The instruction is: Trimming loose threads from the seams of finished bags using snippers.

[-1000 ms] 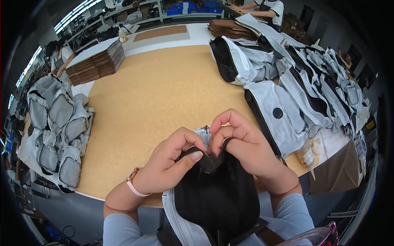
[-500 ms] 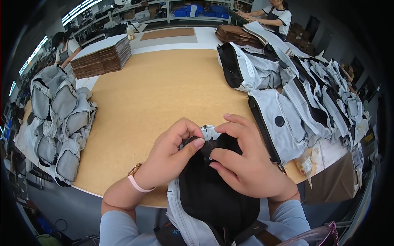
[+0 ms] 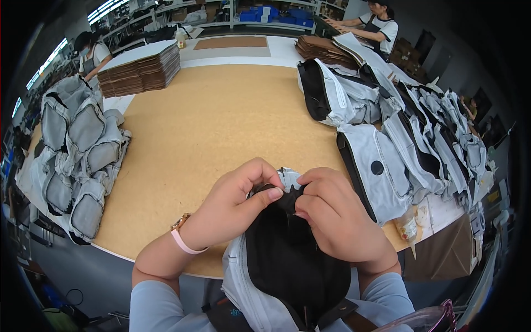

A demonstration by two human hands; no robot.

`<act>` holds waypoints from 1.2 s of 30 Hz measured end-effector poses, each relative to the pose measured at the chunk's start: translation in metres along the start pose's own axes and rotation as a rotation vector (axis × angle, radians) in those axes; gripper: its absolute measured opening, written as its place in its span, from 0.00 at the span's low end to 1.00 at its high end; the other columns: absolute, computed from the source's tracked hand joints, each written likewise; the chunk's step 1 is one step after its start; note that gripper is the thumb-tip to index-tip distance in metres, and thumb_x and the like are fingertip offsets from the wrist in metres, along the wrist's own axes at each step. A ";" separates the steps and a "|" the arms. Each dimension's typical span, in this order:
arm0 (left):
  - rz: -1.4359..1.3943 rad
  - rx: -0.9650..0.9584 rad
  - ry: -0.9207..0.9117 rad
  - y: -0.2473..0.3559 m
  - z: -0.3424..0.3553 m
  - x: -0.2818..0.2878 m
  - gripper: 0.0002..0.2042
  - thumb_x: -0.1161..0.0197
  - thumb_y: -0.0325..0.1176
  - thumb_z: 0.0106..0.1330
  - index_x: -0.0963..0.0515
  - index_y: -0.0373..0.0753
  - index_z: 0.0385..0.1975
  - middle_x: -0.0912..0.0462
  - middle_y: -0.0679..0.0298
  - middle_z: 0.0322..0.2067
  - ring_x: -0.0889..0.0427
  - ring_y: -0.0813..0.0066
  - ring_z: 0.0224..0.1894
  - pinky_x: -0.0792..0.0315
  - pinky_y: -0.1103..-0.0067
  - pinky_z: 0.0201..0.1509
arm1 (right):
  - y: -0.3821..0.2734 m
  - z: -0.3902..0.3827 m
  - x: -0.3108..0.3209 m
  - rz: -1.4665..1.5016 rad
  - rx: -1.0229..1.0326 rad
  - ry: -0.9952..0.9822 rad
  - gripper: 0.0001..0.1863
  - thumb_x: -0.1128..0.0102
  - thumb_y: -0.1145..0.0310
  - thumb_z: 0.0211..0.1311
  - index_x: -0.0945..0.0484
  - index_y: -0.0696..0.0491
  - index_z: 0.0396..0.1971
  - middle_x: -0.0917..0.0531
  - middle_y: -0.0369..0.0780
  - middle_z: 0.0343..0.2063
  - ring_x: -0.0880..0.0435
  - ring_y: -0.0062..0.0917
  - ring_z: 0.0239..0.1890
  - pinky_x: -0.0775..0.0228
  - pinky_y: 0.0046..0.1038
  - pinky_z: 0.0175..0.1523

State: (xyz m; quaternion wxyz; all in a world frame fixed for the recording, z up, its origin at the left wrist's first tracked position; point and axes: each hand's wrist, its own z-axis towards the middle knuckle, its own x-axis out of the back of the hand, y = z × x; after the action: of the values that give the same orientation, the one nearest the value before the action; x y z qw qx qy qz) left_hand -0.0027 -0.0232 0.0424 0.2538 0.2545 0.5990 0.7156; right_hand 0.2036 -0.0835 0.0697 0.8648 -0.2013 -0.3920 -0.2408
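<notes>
We are looking down on a light-grey and black fabric bag (image 3: 293, 265), which is lying against the wearer's front, mostly at six o'clock from both hands. Its long axis is running roughly from twelve to six, with the upper end leaning slightly toward eleven. A pale grey tab (image 3: 288, 177) is poking up at twelve o'clock, just beyond the fingers.

The left hand (image 3: 238, 193) is gripping the black upper edge between thumb and bent forefinger, coming in from eight o'clock. The right hand (image 3: 334, 218) is closing thumb and fingertips on the same black cloth, coming in from four o'clock; we are finding neither hand nearer, since both are touching that edge, close beside each other.

Around them, the tan tabletop (image 3: 221, 110) is carrying a pile of grey fabric pieces (image 3: 86, 144) between nine and ten o'clock, more grey and black bags (image 3: 359, 149) between two and three, and a squeeze bottle (image 3: 407, 228) between three and four.

For writing, we are making out a small blue marking (image 3: 236, 312) on dark cloth at seven o'clock, and a white label (image 3: 267, 13) on the blue bins at far twelve, too small for reading. A plain black disc (image 3: 376, 167) is sitting on one bag at two o'clock.
</notes>
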 end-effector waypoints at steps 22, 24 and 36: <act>0.102 -0.049 0.080 -0.004 0.000 -0.001 0.02 0.46 0.23 0.69 0.30 0.35 0.39 0.25 0.70 0.33 0.28 0.87 0.37 0.32 0.86 0.43 | -0.001 0.004 -0.018 -0.339 0.159 -0.009 0.10 0.40 0.74 0.43 0.24 0.62 0.28 0.25 0.46 0.31 0.18 0.41 0.40 0.20 0.40 0.45; 0.139 -0.048 0.083 0.002 0.000 0.003 0.02 0.46 0.23 0.69 0.30 0.35 0.39 0.25 0.70 0.33 0.28 0.87 0.38 0.32 0.86 0.43 | 0.002 0.002 -0.021 -0.333 0.172 0.014 0.10 0.40 0.74 0.43 0.24 0.62 0.27 0.25 0.46 0.30 0.17 0.42 0.40 0.20 0.39 0.44; -0.412 -0.061 -0.136 -0.012 0.009 0.008 0.04 0.45 0.26 0.69 0.31 0.36 0.39 0.22 0.65 0.38 0.25 0.81 0.44 0.33 0.82 0.52 | 0.003 0.001 -0.003 0.217 -0.126 0.097 0.18 0.34 0.76 0.49 0.26 0.60 0.41 0.23 0.45 0.38 0.20 0.39 0.47 0.27 0.37 0.53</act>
State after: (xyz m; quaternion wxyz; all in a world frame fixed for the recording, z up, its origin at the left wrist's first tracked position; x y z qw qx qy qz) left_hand -0.0018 -0.0092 0.0328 0.4420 0.1669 0.5978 0.6476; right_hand 0.2026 -0.0795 0.0674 0.8893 -0.2848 -0.3098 -0.1793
